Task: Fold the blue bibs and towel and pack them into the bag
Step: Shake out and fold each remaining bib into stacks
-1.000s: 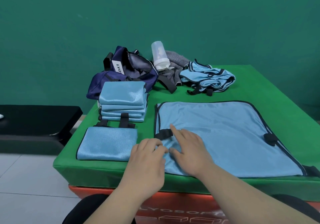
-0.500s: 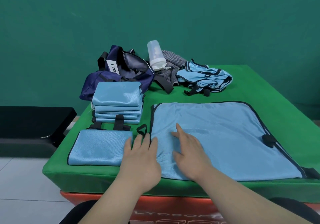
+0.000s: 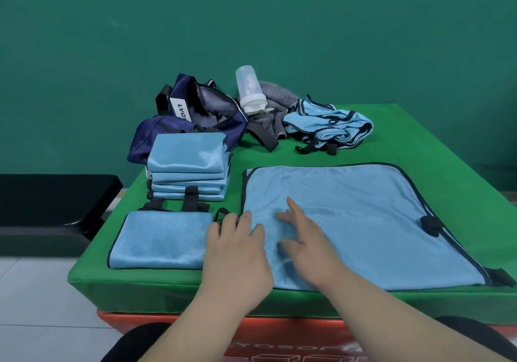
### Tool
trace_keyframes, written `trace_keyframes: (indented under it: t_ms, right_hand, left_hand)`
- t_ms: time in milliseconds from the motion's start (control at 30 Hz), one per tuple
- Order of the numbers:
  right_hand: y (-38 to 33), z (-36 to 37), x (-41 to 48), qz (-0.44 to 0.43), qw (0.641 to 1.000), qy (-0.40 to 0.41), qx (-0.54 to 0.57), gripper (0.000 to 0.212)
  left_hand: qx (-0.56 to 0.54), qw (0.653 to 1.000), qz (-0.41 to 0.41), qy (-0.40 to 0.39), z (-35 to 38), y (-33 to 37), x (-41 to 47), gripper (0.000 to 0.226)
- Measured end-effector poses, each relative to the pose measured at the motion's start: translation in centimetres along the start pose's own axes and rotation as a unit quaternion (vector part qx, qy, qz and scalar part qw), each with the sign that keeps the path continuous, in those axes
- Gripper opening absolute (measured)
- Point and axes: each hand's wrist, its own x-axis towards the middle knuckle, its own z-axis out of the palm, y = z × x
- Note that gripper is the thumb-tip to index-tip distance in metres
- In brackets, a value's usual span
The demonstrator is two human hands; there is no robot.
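Lays flat the left hand (image 3: 237, 252), curled at the black strap loop (image 3: 221, 214) a second ago; fingers straight now and close together, clamped on nothing, spanning the gap between the folded bib (image 3: 159, 238) and the left edge of the spread bib (image 3: 363, 221). Leaves the strap loop off that edge, just past the fingertips, moved out from its earlier place on the cloth. Rests the right hand (image 3: 307, 247) on the spread bib beside the left, fingers apart and somewhat blurred, forefinger stretched away, gripping nothing.

Works at a table (image 3: 436, 149) padded in bright green, set on an orange base (image 3: 279, 331), before a plain teal wall (image 3: 251, 25). Looks down past pale floor tiles (image 3: 33, 291) and a black bench (image 3: 56, 202) at the left.

Has the spread bib lying open across the near right of the pad, dark-edged, with a black tab (image 3: 430, 225) on its right edge and another strap end at the near right corner. Has the folded bib alone at the near left, two black straps poking from its far side, and a stack of folded bibs (image 3: 187, 168) just behind it. Finds the navy bag (image 3: 201, 121) close behind the stack, mouth open, white label showing, its lower front hidden by the stack. Finds a clear bottle (image 3: 249, 90) tilted beside the bag, white cap down, against a grey striped towel (image 3: 279, 107), and a heap of unfolded bibs (image 3: 330, 123) right of that, well apart from both hands.
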Motion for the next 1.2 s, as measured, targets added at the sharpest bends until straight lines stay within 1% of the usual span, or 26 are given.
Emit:
trace_keyframes:
  t_ms: [33,67,100,167,233,267,333,367,433,467,500,567,700,767,867,933,967,1000,1067,1200]
  right_hand:
    - [-0.2,-0.4,-0.1,0.017,0.994,0.013,0.107,0.077]
    - [-0.3,-1.0,-0.1,0.032,0.977,0.035,0.208,0.072]
    - [-0.5,-1.9,-0.1,0.043,0.955,0.069,0.286,0.066]
    - [-0.6,-3.9,-0.2,0.058,0.922,0.144,0.356,0.053]
    - [-0.3,-5.8,-0.4,0.064,0.906,0.197,0.369,0.045]
    - [-0.1,-6.6,-0.7,0.067,0.907,0.214,0.355,0.042]
    - [0.8,-8.0,-1.5,0.084,0.932,0.224,0.273,0.039]
    - [1.6,-8.8,-1.9,0.093,0.951,0.209,0.208,0.037]
    - [3.6,-10.4,-2.7,0.097,0.982,0.154,0.05,0.039]
    - [4.6,-11.3,-3.0,0.095,0.988,0.12,-0.033,0.043]
    - [5.6,-12.1,-3.4,0.084,0.986,0.091,-0.108,0.047]
    - [7.2,-13.7,-4.1,0.056,0.975,0.046,-0.211,0.053]
    - [9.3,-16.6,-5.5,0.039,0.959,-0.014,-0.28,0.059]
    - [10.4,-18.1,-5.9,0.037,0.943,-0.028,-0.33,0.063]
    - [11.8,-20.2,-6.1,0.048,0.92,-0.036,-0.386,0.068]
    - [12.5,-21.3,-6.3,0.077,0.916,-0.046,-0.39,0.078]
    - [12.8,-21.7,-6.4,0.085,0.914,-0.053,-0.394,0.086]
    - [13.1,-21.9,-6.4,0.088,0.912,-0.059,-0.395,0.09]
    - [13.5,-22.3,-6.5,0.085,0.915,-0.067,-0.389,0.088]
    - [14.0,-23.1,-7.0,0.065,0.924,-0.075,-0.37,0.095]
  left_hand:
    - [-0.006,1.0,0.012,0.002,0.0,0.5,0.1,0.037]
    - [-0.012,1.0,0.022,0.001,0.1,0.9,0.3,0.037]
    - [-0.017,0.999,0.03,0.0,0.1,1.4,0.5,0.037]
    - [-0.027,0.998,0.048,-0.005,0.3,2.7,1.0,0.036]
    - [-0.042,0.996,0.072,-0.013,0.4,4.2,1.8,0.034]
    - [-0.049,0.995,0.083,-0.019,0.4,5.1,2.3,0.033]
    - [-0.059,0.993,0.097,-0.034,0.4,6.8,3.3,0.033]
    - [-0.066,0.991,0.105,-0.042,0.5,7.7,3.9,0.035]
    - [-0.087,0.987,0.123,-0.052,0.8,9.6,5.0,0.041]
    - [-0.099,0.984,0.132,-0.063,1.0,10.6,5.6,0.044]
    - [-0.104,0.98,0.143,-0.093,1.1,11.6,6.2,0.046]
    - [-0.103,0.975,0.149,-0.133,1.7,13.2,7.3,0.05]
    - [-0.104,0.972,0.139,-0.158,4.1,14.7,7.4,0.055]
    - [-0.102,0.972,0.131,-0.165,4.9,14.9,7.0,0.059]
    - [-0.115,0.973,0.125,-0.156,5.2,14.8,6.8,0.084]
    - [-0.122,0.973,0.125,-0.148,5.5,14.8,6.8,0.087]
    - [-0.128,0.973,0.122,-0.145,5.6,14.8,6.9,0.087]
    - [-0.134,0.973,0.12,-0.141,5.7,14.8,6.9,0.086]
    - [-0.14,0.973,0.118,-0.139,6.0,14.7,7.0,0.086]
    - [-0.151,0.972,0.116,-0.141,6.1,14.5,7.1,0.088]
